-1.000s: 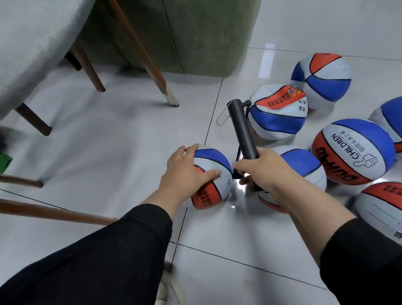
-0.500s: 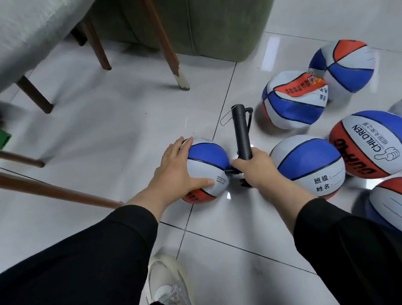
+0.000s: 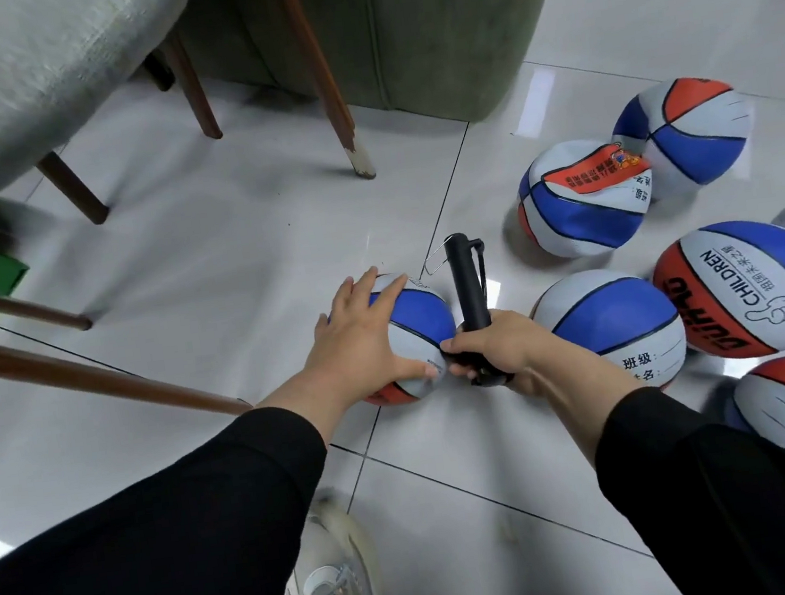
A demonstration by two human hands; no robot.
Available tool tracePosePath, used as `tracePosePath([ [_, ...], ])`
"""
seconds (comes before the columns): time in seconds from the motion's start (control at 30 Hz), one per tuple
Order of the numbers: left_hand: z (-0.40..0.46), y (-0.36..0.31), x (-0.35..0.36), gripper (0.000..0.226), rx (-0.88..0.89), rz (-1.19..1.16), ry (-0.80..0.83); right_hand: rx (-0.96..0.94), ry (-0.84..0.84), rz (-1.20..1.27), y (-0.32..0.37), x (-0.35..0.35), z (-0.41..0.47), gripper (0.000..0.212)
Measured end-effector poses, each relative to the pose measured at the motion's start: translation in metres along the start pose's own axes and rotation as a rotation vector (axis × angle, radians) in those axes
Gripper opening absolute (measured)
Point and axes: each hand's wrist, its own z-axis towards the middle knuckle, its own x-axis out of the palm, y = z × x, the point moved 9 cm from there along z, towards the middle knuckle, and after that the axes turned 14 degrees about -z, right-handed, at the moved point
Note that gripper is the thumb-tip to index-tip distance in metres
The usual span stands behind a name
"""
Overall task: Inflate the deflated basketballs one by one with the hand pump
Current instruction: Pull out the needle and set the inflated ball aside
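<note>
Head view: pale tiled floor (image 3: 236,247), green upholstered seat (image 3: 421,22), grey cushioned chair (image 3: 8,87). Seven basketballs counted; six clustered right, one small basketball (image 3: 416,324) under left hand (image 3: 362,345), fingers spread flat. One black hand pump (image 3: 467,288), upright beside that ball, gripped low by right hand (image 3: 506,350).

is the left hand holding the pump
No, the left hand rests spread on the small basketball, while the right hand grips the black pump.
</note>
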Motion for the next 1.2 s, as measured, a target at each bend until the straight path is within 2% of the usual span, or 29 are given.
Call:
tracePosePath([
  [0.17,-0.001,0.008,-0.007,0.128,-0.021,-0.063,-0.014,-0.016,-0.075,-0.020,0.008,0.000,0.001,0.025],
  [0.43,-0.002,0.009,-0.008,0.127,-0.006,-0.088,-0.011,-0.030,-0.114,-0.118,0.015,0.002,-0.008,0.015],
  [0.7,0.003,0.016,-0.005,0.128,-0.003,-0.087,-0.001,-0.051,-0.163,-0.162,0.021,-0.001,-0.022,0.019],
  [0.9,0.002,0.022,-0.006,0.122,-0.030,-0.254,0.039,-0.135,-0.133,-0.208,0.031,-0.028,-0.047,0.023],
  [1.03,0.002,0.046,-0.019,0.117,-0.218,-0.619,-0.123,-0.201,-0.218,-0.185,0.037,-0.039,-0.061,0.026],
  [1.13,-0.008,0.064,-0.005,0.119,-0.443,-0.835,-0.033,-0.246,-0.248,-0.152,0.034,-0.042,-0.072,0.027],
  [1.2,-0.014,0.065,-0.001,0.120,-0.485,-0.825,-0.028,-0.273,-0.290,-0.152,0.032,-0.042,-0.085,0.026],
])
